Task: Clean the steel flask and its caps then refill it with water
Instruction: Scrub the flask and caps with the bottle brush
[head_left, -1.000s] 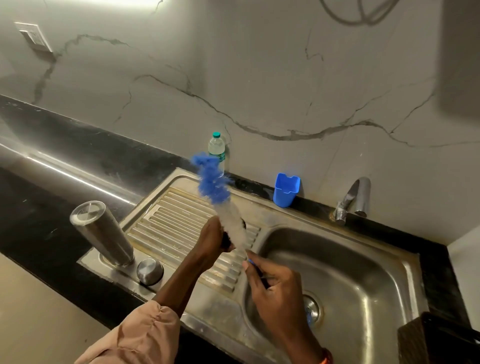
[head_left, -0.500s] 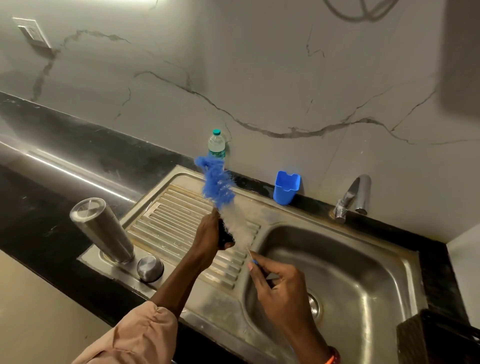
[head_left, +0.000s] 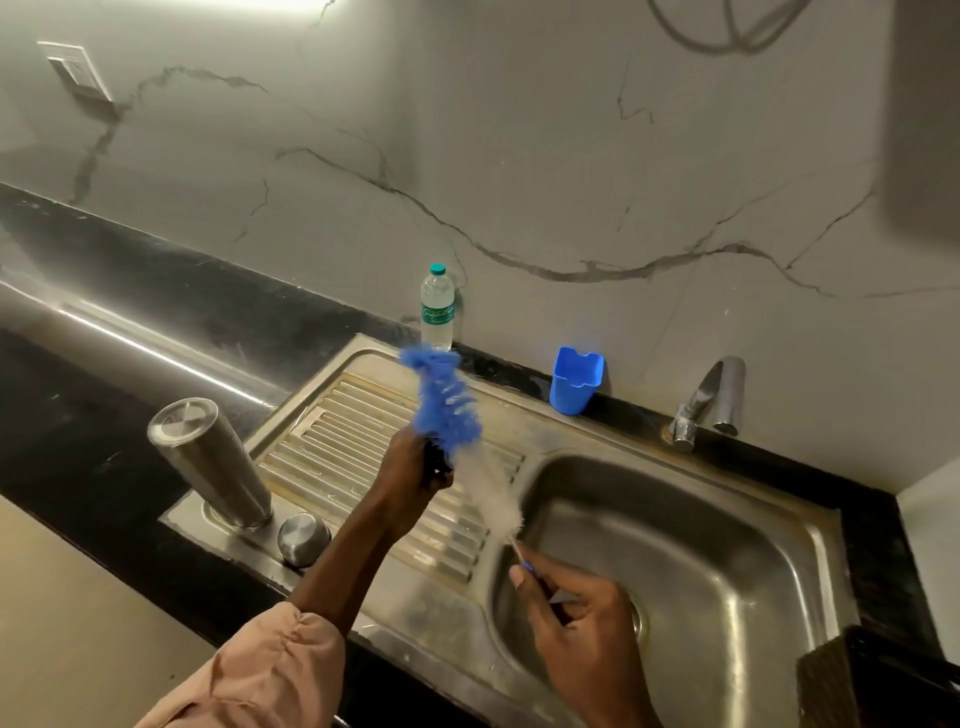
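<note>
The steel flask (head_left: 210, 462) stands upside down on the sink's ribbed drainboard (head_left: 353, 447), at its left end. A round steel cap (head_left: 304, 539) lies beside the flask's base. My left hand (head_left: 415, 470) grips a small dark cap (head_left: 436, 461) above the drainboard. My right hand (head_left: 574, 623) holds the handle of a long bottle brush (head_left: 457, 431) with blue and white bristles. The brush runs up past the dark cap, its blue tip high near the back of the drainboard.
The steel sink basin (head_left: 727, 571) lies on the right with its drain partly behind my right hand. A tap (head_left: 701, 400), a blue plastic holder (head_left: 575, 380) and a clear water bottle (head_left: 437, 309) stand along the marble wall. A dark box (head_left: 878, 680) sits bottom right.
The brush has slid up through the dark cap, with more white bristle now showing below my left hand. Both hands stay in about the same place.
</note>
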